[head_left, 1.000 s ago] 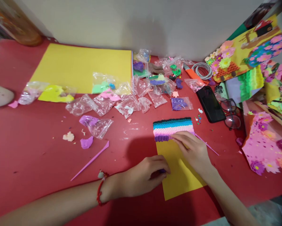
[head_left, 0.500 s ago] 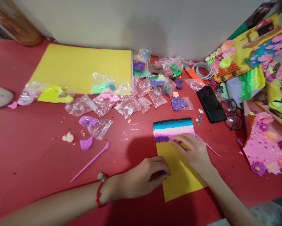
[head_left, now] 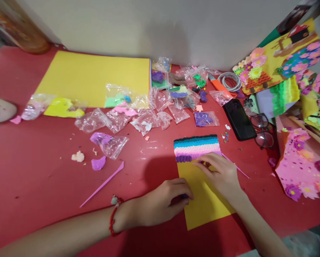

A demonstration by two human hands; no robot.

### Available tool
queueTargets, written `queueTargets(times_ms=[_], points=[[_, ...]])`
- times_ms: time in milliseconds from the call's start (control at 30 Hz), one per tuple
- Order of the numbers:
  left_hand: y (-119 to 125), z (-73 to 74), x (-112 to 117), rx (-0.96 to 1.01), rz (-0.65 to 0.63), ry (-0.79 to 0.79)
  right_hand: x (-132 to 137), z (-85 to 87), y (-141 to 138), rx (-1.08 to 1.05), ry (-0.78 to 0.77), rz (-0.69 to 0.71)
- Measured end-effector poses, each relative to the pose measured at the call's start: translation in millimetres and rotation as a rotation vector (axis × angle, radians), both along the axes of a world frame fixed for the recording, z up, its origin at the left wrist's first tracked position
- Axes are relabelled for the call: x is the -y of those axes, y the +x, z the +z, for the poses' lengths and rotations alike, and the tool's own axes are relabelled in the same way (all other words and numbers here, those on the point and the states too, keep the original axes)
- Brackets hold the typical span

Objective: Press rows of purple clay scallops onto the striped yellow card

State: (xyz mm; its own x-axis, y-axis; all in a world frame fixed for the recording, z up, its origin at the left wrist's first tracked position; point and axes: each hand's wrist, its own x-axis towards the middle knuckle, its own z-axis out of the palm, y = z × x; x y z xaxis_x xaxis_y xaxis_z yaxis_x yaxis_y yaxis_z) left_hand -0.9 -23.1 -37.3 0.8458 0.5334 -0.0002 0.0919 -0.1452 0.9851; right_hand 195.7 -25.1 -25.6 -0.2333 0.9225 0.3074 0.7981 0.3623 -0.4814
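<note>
A small yellow card lies on the red table. Its top carries rows of clay scales running from dark teal through blue and pink to purple. My right hand rests on the card, its fingertips pressing at the purple row. My left hand, with a red bracelet at the wrist, sits at the card's left edge, fingers curled around a small purple clay lump. A thin pink tool lies just right of my right hand.
Several clear bags of coloured clay lie scattered behind the card, on and beside a large yellow sheet. A pink modelling stick and loose clay bits lie left. A black phone, glasses and finished flower crafts crowd the right.
My right hand's fingertips slid slightly leftward and lower along the purple clay row. The left hand stayed in place.
</note>
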Motion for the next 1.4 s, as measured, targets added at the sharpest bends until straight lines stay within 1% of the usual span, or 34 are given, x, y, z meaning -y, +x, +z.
queueTargets(times_ms=[100, 200, 267, 300, 333, 367, 467, 533, 567, 633, 667, 700, 767, 833, 900, 933, 1000, 1033, 1100, 1167, 1233, 1333, 1400], points=[[-0.7, 0.4, -0.2, 0.005, -0.005, -0.006, 1.8, -0.5, 2.2, 0.04, -0.005, 0.023], [-0.8, 1.5, 0.2, 0.019, -0.006, -0.017, 4.1, -0.8, 3.3, 0.066, -0.006, -0.004], [-0.5, 1.8, 0.7, 0.026, -0.004, -0.051, 6.5, 0.7, 3.7, 0.065, 0.014, -0.012], [-0.3, 1.7, 0.9, 0.027, 0.002, -0.099, 8.1, 2.3, 3.9, 0.056, 0.028, -0.001], [-0.2, 1.3, 0.9, 0.03, 0.014, -0.184, 10.1, 4.6, 3.9, 0.044, 0.04, 0.013], [-0.2, 0.7, 0.7, 0.039, 0.033, -0.305, 12.4, 7.5, 3.6, 0.029, 0.051, 0.023], [0.3, -1.1, -1.6, 0.129, 0.123, -0.724, 20.8, 19.7, -0.2, -0.033, 0.09, 0.01], [2.4, -0.1, -4.7, 0.232, 0.217, -0.896, 25.1, 29.0, -6.8, -0.091, 0.104, 0.034], [4.5, 1.7, -6.7, 0.279, 0.275, -0.957, 26.2, 33.3, -11.5, -0.119, 0.109, 0.079], [11.2, 8.3, -12.1, 0.345, 0.394, -1.099, 25.2, 39.4, -23.0, -0.133, 0.136, 0.196], [15.6, 13.1, -15.6, 0.368, 0.452, -1.174, 23.3, 40.7, -29.2, -0.102, 0.166, 0.246], [20.3, 18.7, -19.8, 0.384, 0.492, -1.239, 20.7, 40.9, -35.3, -0.053, 0.225, 0.258], [29.3, 31.4, -30.3, 0.469, 0.56, -1.341, 15.1, 38.3, -45.6, 0.106, 0.354, 0.201], [35.9, 44.7, -42.4, 0.532, 0.52, -1.448, 11.1, 34.3, -51.8, 0.231, 0.443, 0.098], [39.3, 56.9, -53.6, 0.6, 0.491, -1.455, 10.1, 32.2, -53.8, 0.277, 0.482, 0.042], [40.2, 62.0, -57.9, 0.646, 0.487, -1.436, 10.5, 32.6, -53.7, 0.27, 0.479, 0.044], [41.3, 69.8, -62.7, 0.724, 0.482, -1.394, 12.0, 35.6, -52.2, 0.222, 0.441, 0.085], [41.7, 72.5, -63.3, 0.73, 0.471, -1.396, 12.7, 37.7, -51.2, 0.197, 0.423, 0.114], [42.6, 76.0, -62.1, 0.695, 0.451, -1.433, 13.8, 41.2, -49.4, 0.197, 0.402, 0.141], [42.9, 78.1, -59.8, 0.652, 0.455, -1.467, 15.5, 42.4, -48.1, 0.256, 0.398, 0.095], [42.5, 79.6, -58.0, 0.653, 0.489, -1.449, 19.0, 41.9, -48.0, 0.314, 0.396, 0.042], [41.3, 81.1, -56.3, 0.649, 0.503, -1.408, 24.5, 41.3, -49.4, 0.326, 0.42, 0.06], [40.0, 81.6, -55.8, 0.606, 0.495, -1.419, 25.5, 42.6, -49.3, 0.316, 0.404, 0.055]])
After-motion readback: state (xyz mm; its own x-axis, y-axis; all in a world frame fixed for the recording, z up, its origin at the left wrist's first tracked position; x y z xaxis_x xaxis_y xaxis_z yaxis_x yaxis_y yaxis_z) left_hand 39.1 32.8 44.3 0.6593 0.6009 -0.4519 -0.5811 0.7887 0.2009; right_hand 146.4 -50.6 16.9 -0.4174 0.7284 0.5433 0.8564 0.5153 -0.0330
